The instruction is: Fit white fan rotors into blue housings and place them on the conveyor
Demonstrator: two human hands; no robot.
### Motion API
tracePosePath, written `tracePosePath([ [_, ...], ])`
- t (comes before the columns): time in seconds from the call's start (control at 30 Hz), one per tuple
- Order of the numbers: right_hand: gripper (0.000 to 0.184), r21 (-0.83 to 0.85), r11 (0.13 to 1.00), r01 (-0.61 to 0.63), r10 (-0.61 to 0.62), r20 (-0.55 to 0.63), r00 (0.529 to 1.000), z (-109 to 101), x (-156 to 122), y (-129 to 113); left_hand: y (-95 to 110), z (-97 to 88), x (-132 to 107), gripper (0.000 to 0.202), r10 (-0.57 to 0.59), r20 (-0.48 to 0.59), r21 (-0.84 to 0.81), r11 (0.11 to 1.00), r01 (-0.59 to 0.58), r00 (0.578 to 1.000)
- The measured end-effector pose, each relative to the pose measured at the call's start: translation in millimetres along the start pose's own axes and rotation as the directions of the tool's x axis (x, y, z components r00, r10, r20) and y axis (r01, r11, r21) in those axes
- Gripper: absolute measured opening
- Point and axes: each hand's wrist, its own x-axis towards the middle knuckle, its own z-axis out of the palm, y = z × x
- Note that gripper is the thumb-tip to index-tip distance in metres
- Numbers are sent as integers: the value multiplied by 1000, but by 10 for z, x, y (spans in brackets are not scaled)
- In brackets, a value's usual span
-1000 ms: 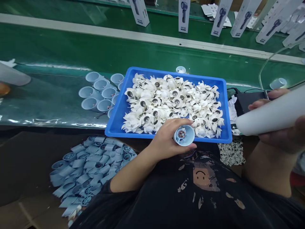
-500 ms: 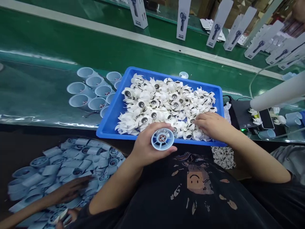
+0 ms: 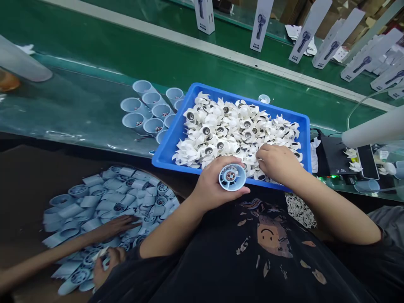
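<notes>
My left hand (image 3: pixel 206 187) is wrapped round a light-blue fan housing (image 3: pixel 239 180), holding it in front of the tray's near edge. Its spoked end, with a small copper-coloured motor coil in the centre, faces me. Over the blue tray (image 3: pixel 164 153), my right hand (image 3: pixel 279 165) reaches into a heap of white fan impellers (image 3: pixel 221 130), many with dark round hubs. The right fingers are bent together at the heap; whatever is between the fingertips is hidden.
Several light-blue tubes (image 3: pixel 132 120) stand left of the tray. A co-worker's hands (image 3: pixel 121 225) are at a big pile of blue housings (image 3: pixel 104 206) at lower left. To the right are a black box (image 3: pixel 337 155) and a phone (image 3: pixel 368 162). White cartons (image 3: pixel 261 25) line the back.
The view has swung left, so everything sits further right. My left hand still holds the housing, and my right hand is still at the impellers. A co-worker's hand has shifted over the pile.
</notes>
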Motion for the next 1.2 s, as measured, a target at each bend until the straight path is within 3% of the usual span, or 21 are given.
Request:
tracePosePath([
  [0.23, 31, 56, 991, -119, 115, 69, 991, -31, 115, -144, 1, 30, -57, 53, 56, 19, 22, 998, -56, 998],
  [0.47, 29, 108, 987, -116, 98, 161, 982, -111, 271, -165, 24, 80, -58, 62, 31, 6, -154, 988, -29, 1000],
  [0.57, 24, 131, 980, -149, 132, 129, 983, -125, 218, -148, 38, 73, -76, 58, -18, 27, -189, 982, 23, 999],
  [0.63, 26, 148, 974, -171, 166, 48, 985, -142, 65, -136, 45, 43, -93, 53, -74, 47, -145, 986, 80, 996],
  [0.7, 31, 243, 965, -96, 132, -138, 982, -168, -160, -135, 49, 4, -104, 53, -71, 67, -55, 996, 75, 995],
  [0.73, 31, 320, 947, 19, 71, -270, 960, -181, -279, -142, 52, -13, -106, 54, -44, 86, -5, 999, 44, 995],
  [0.8, 29, 395, 871, 293, -81, -473, 878, -199, -485, -177, 64, -35, -103, 54, 25, 132, 88, 995, -37, 991],
  [0.83, 26, 390, 837, 383, -143, -520, 842, -201, -559, -202, 75, -39, -99, 53, 53, 156, 128, 989, -73, 986],
  [1.0, 11, 269, 882, 387, -228, -475, 850, -172, -612, -298, 170, -15, -96, 43, 132, 246, 255, 947, -195, 960],
  [1.2, 4, 402, 781, 478, -255, -493, 832, -104, -464, -304, 273, 2, -170, 44, 241, 182, 376, 879, -294, 953],
])
